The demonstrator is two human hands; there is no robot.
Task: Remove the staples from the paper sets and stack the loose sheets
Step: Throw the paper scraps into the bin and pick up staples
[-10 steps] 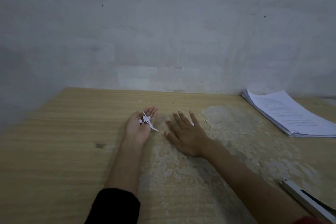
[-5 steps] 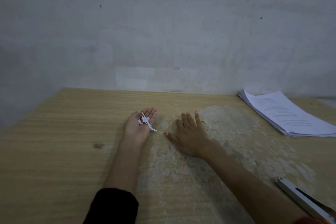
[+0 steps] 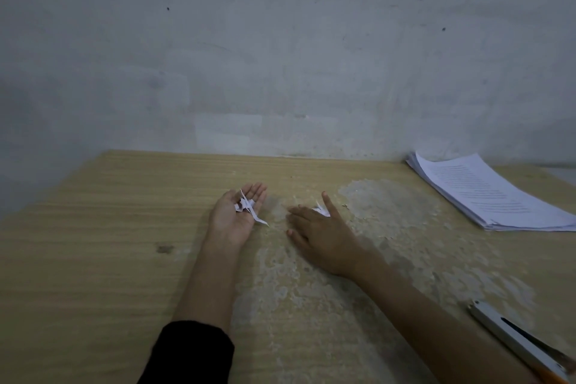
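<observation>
Wall [image 3: 280, 40]: grey, scuffed, stands behind the far edge of the table.

Table [image 3: 93, 259]: pale wood grain; carries everything below. Shows a worn, whitish patch [image 3: 389, 206] across the middle and right.

Stack of sheets [image 3: 486, 193]: printed white paper, lies flat at the far right corner, well apart from both hands.

Long metal tool [image 3: 511, 340]: silver with a dark slot, lies slantwise at the near right edge, partly cut off by the frame.

Black sleeve [image 3: 193, 352]: covers the near part of the left forearm.

Right hand [image 3: 321, 237]: rests palm down on the worn patch, fingers straight and spread.

Left hand [image 3: 237, 215]: rests palm up on the table, fingers straight and relaxed, grips nothing.

Torn paper scraps [image 3: 247, 207]: lie loose in the left palm, one strip hanging past its edge.

Single white scrap [image 3: 322, 211]: peeks out between two right fingers; unclear whether pinned or merely beside them.
</observation>
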